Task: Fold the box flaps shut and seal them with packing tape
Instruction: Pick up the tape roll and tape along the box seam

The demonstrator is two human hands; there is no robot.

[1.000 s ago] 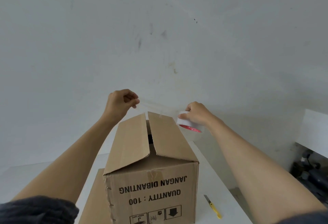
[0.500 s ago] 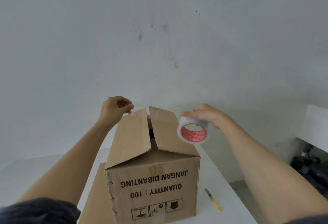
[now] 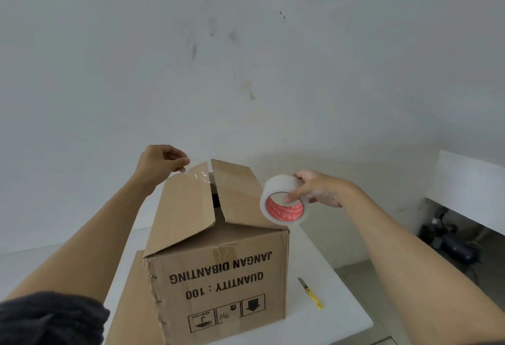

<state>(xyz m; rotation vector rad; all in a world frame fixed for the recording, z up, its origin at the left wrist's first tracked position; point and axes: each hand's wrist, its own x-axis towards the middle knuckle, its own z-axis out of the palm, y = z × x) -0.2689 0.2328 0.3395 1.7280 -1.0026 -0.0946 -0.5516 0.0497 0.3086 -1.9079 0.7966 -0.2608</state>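
Note:
A brown cardboard box [image 3: 218,276] stands on a white table, its print upside down. Its two top flaps [image 3: 188,208] are folded down but stand slightly raised, with a dark gap between them. My left hand [image 3: 159,164] pinches the free end of a clear tape strip [image 3: 216,180] at the far left corner of the box top. The strip stretches across the flaps to the roll of tape [image 3: 284,201], white with a red core. My right hand [image 3: 317,190] grips that roll above the box's right edge, thumb inside the core.
A yellow utility knife [image 3: 311,294] lies on the white table [image 3: 341,314] right of the box. A flat sheet of cardboard [image 3: 128,301] lies under the box's left side. Dark equipment [image 3: 451,240] sits on the floor at the right, below a white ledge.
My right hand has lowered the roll and drawn it nearer along the box's right side, turning its red core toward me. My left hand dropped slightly with the tape end.

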